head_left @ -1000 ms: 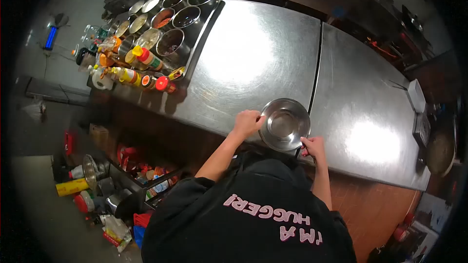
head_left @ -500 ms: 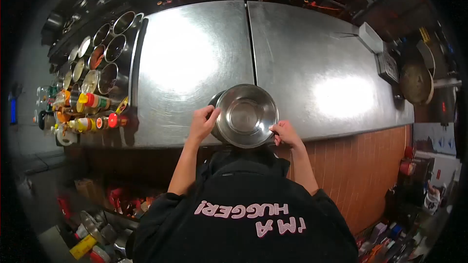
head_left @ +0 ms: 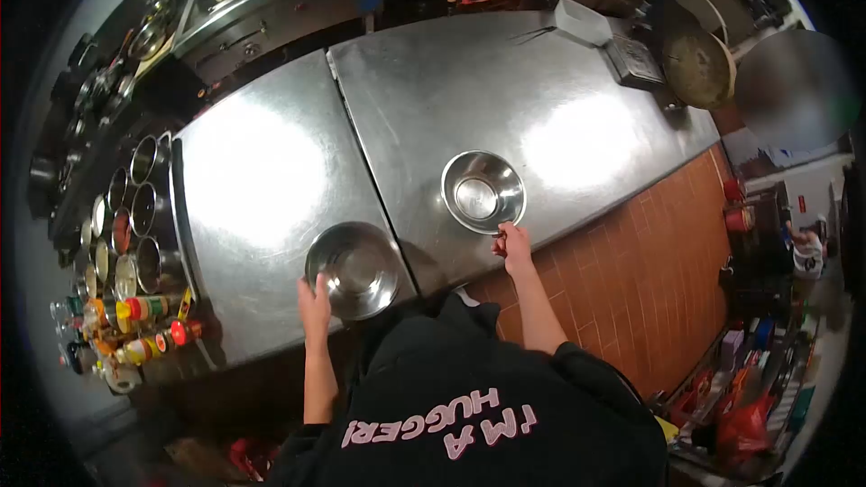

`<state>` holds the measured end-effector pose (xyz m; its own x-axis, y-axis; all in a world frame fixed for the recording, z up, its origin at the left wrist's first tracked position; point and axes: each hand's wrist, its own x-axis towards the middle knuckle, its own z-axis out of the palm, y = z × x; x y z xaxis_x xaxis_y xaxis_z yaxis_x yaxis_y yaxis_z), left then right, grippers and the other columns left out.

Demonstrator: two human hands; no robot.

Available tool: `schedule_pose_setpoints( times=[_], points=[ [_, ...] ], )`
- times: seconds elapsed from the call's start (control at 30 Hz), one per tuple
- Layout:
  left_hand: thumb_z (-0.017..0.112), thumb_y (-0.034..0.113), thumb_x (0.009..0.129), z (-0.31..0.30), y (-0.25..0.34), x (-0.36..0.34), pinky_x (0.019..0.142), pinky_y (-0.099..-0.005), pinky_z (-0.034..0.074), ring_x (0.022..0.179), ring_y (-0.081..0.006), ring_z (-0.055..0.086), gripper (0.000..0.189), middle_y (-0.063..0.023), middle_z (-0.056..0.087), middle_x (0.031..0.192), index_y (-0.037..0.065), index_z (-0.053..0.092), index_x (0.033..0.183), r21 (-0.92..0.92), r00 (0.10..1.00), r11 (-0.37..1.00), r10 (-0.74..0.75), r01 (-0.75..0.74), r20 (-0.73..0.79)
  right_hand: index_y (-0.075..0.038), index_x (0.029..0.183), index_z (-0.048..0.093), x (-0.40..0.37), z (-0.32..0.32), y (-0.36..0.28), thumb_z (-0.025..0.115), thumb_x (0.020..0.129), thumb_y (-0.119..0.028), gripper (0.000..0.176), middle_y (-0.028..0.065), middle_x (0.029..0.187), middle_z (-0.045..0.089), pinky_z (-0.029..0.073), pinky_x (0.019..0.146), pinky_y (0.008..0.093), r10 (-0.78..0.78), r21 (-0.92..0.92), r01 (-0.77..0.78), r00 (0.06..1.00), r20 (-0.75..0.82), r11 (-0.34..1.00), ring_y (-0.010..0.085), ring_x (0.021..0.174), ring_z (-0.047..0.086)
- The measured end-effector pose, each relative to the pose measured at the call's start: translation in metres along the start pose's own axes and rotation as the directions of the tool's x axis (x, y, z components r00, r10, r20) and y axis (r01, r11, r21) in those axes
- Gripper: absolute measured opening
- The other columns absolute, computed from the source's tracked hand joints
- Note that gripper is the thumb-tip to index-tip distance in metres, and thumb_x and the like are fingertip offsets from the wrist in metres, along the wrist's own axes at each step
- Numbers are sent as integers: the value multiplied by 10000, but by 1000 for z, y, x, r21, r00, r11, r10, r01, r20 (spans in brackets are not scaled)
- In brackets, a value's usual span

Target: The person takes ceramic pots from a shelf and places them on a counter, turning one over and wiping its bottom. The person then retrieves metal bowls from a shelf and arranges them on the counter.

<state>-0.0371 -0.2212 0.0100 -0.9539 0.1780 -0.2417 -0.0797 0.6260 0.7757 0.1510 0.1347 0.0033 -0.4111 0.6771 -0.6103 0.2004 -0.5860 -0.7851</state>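
Observation:
Two round metal bowls stand apart on the steel table (head_left: 469, 63). The larger bowl (head_left: 356, 271) is on the left, near the front edge. My left hand (head_left: 315, 302) is at its lower left rim, with the thumb and fingers on either side of the rim. To the right is the smaller, shiny bowl (head_left: 483, 192). My right hand (head_left: 511, 243) pinches its near rim. Both bowls look empty inside.
Metal containers (head_left: 144, 207) and seasoning bottles (head_left: 140, 308) crowd the left end. At the far right are a white tray (head_left: 582, 22), a scale (head_left: 634, 61) and a round pan (head_left: 697, 68). A person (head_left: 808, 251) is in the right background.
The stacked bowls have come apart. My right hand has moved the smaller one to the right, while the larger one stays by my left hand. The view has turned.

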Motion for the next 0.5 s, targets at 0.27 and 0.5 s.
schedule_pose_setpoints(
  times=[0.27, 0.5],
  points=[
    [432, 304, 931, -1, -10, 4, 812, -372, 419, 906, -274, 575, 396, -179, 608, 977, -36, 527, 1109, -33, 999, 999, 22, -21, 33, 0, 673, 527, 80, -33, -38, 525, 786, -200, 229, 37, 485, 457, 441, 425, 284, -25, 133, 41, 993, -119, 990, 183, 456, 541],
    [521, 285, 899, -15, -5, -12, 780, -298, 425, 883, -160, 564, 353, -62, 602, 957, 6, 547, 1114, -341, 931, 875, -270, 344, 245, -15, 607, 519, 177, -61, -92, 524, 784, -185, 245, 68, 473, 478, 405, 356, 274, -20, 294, 101, 964, -267, 951, 196, 411, 531]
  ],
)
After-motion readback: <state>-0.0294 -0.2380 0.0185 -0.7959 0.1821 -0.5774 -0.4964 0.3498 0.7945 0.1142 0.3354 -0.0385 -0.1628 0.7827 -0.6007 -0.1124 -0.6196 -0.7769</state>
